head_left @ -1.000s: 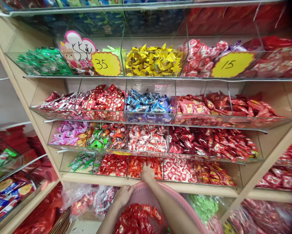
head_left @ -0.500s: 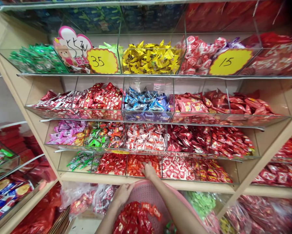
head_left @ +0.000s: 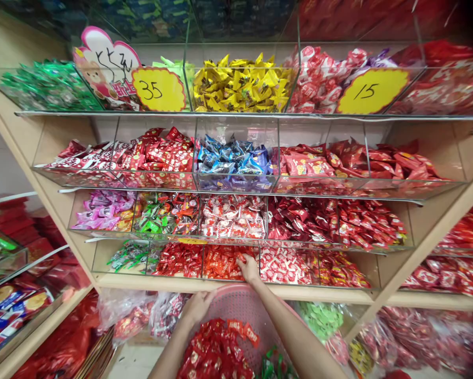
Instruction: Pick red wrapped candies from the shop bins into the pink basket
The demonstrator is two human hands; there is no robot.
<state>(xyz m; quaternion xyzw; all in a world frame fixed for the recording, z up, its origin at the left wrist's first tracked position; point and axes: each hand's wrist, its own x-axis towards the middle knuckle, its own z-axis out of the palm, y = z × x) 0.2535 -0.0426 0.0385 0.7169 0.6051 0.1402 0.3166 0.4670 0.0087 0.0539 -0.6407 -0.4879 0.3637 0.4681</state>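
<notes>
At the rim of a pink perforated plastic basket (head_left: 262, 310), my left hand (head_left: 199, 308) is closed on its left edge. Red-wrapped candies (head_left: 215, 350) fill much of the basket, with a few orange-red ones against its far wall and green-wrapped candies (head_left: 276, 363) under my right forearm. My right hand (head_left: 249, 267) reaches over the basket into the lowest shelf's middle bin of orange-red wrapped candies (head_left: 223, 263). Its fingers are curled together among these candies, seemingly on one; the fingertips are partly hidden.
Clear dividers and front panels (head_left: 236, 181) split the shelves into candy bins. A wooden ledge (head_left: 311, 291) runs below the lowest bins. Bagged candies (head_left: 131, 318) lie beneath it. Yellow price signs (head_left: 159, 89) stand on the upper shelf. Slanted wooden posts (head_left: 430, 237) flank the bins.
My right hand has drawn its fingers together and shifted slightly right within the orange-red candy bin. My left hand stays on the basket rim. The view has shifted slightly, showing more of the basket.
</notes>
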